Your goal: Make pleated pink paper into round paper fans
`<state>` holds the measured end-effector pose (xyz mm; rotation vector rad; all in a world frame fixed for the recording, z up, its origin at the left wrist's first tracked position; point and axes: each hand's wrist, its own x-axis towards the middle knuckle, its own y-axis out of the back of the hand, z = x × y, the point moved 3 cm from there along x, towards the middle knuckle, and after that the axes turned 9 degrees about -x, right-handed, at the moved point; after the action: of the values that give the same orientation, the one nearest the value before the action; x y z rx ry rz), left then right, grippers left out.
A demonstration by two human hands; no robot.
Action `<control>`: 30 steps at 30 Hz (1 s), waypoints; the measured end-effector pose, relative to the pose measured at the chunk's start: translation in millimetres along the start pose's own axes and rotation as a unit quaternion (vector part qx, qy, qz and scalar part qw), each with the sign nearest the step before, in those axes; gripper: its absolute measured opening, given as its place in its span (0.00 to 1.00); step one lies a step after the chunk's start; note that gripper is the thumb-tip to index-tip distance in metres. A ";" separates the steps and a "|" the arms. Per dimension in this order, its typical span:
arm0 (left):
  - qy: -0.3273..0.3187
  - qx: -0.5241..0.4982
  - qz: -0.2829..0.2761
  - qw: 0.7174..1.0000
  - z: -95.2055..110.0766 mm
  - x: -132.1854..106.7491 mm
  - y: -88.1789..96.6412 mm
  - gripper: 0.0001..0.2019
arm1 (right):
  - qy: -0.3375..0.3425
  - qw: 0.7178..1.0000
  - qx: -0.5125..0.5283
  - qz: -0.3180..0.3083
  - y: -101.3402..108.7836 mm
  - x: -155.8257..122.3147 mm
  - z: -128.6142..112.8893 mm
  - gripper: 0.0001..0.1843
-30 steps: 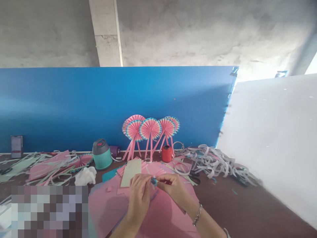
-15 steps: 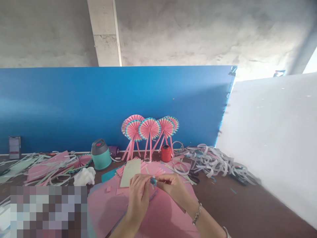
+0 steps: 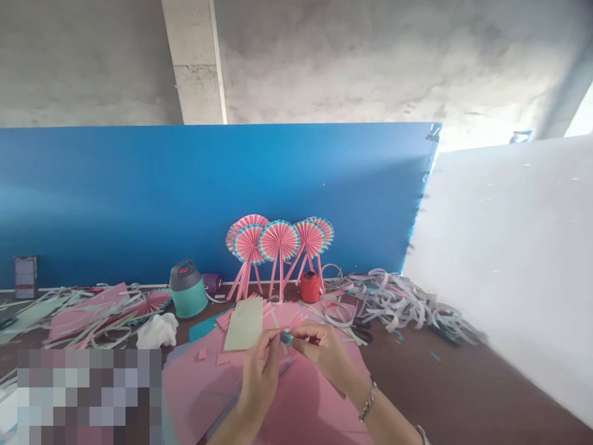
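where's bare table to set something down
Bare brown table shows right of the pink sheets, in front of the pale strip pile, up to the white panel, save blue scraps. Left of the teal container, cut paper and a white wad crowd it; the lower left is pixelated.

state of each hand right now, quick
Left hand: closed, pinching the left side of a small blue piece.
Right hand: closed, pinching the same piece from the right.
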<state>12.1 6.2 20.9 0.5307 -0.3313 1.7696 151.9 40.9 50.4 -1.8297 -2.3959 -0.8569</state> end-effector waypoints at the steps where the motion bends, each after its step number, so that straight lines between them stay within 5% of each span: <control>1: 0.006 -0.007 0.004 1.000 0.6 0.1 -0.6 0.15 | -0.002 1.000 -0.004 0.003 -0.1 0.2 1.3 0.07; 30: 0.097 -0.043 -0.012 0.994 -7.8 3.3 -3.7 0.17 | 0.024 0.997 -0.061 -0.029 5.7 -0.2 -3.8 0.10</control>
<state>13.7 13.7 15.7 0.2976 -0.2625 1.7581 155.9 40.1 56.0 -1.7629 -2.4285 -1.0615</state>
